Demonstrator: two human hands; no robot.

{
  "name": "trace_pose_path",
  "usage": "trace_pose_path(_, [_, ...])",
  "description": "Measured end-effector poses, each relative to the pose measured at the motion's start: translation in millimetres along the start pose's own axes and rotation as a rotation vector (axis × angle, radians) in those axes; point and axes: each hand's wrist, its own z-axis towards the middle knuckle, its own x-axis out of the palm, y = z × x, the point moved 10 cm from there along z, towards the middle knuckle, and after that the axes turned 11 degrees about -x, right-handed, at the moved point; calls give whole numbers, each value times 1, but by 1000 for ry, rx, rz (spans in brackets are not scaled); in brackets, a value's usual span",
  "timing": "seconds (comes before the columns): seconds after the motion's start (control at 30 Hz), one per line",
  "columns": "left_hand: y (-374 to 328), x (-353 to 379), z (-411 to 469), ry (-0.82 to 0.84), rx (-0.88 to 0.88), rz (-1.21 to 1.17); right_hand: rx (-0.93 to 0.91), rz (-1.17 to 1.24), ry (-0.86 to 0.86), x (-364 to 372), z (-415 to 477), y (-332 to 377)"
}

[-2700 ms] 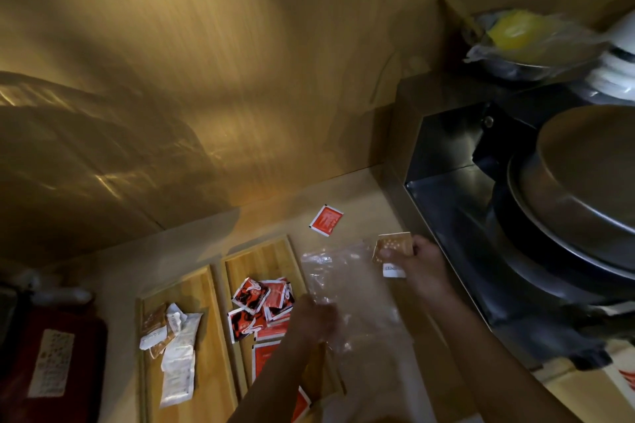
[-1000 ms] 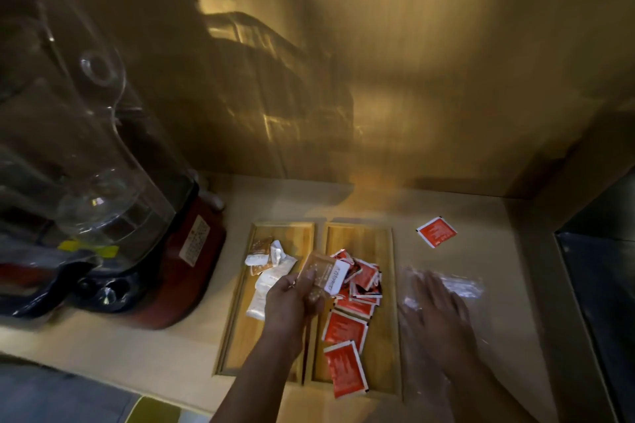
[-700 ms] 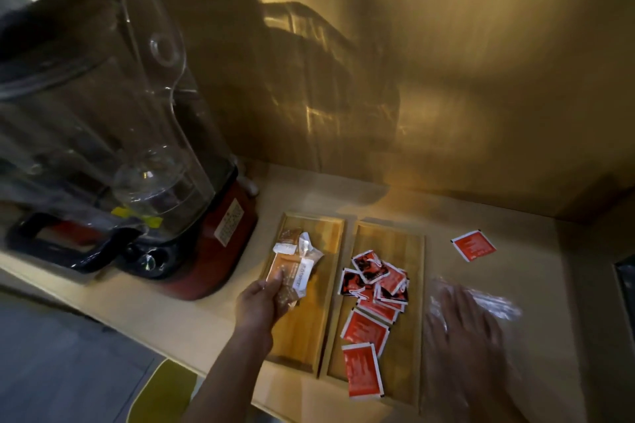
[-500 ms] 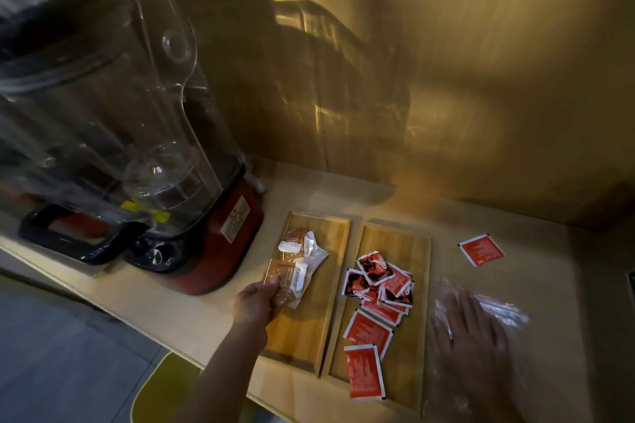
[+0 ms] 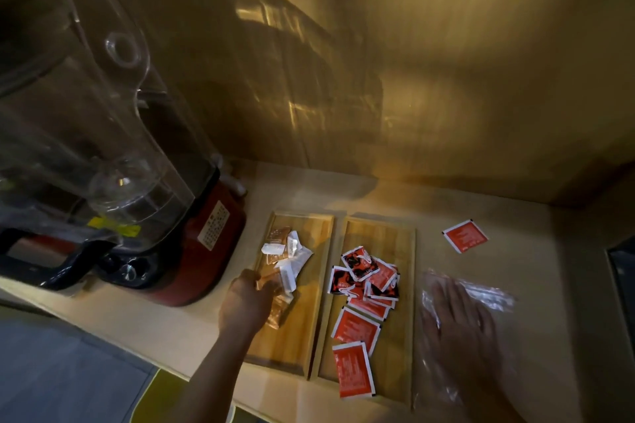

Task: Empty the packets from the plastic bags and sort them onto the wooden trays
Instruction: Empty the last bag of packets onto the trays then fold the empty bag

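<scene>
Red-based blender [image 5: 206, 244] with clear jug [image 5: 86, 106] at counter's [image 5: 343, 196] left, against golden wood-grain wall [image 5: 446, 62].

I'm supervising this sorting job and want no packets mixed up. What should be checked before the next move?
1. Packet in hand is at the matching tray: ok. The left hand grips a brownish translucent packet over the left wooden tray, beside its white and brown packets.
2. Sorting on the right wooden tray: ok. Only red packets show there.
3. Every packet is on a tray: not ok. One red square packet lies on the beige counter.
4. Emptying of the clear plastic bag: cannot tell. The right hand lies flat on it.
</scene>
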Motion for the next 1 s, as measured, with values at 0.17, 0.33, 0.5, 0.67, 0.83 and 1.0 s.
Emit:
trace_pose_path(0.17, [-93,13,-36,-12,301,34,47,83,7,-1,-1,-1])
trace_pose_path(0.33, [-181,85,-61,135,576,219,43,139,-39,-8,-1,1])
trace_pose_path(0.5, [-244,146,-83,201,738,361,69,180,-55,-6,1,-3])
trace_pose_path(0.67, [-274,201,-88,234,753,434,47,169,-100,-5,1,-4])
trace_pose_path(0.83, [-286,245,-89,254,683,440,26,138,-98,1,4,-6])
trace_pose_path(1.0, [-281,266,-84,199,615,466,42,148,-169,0,4,-10])
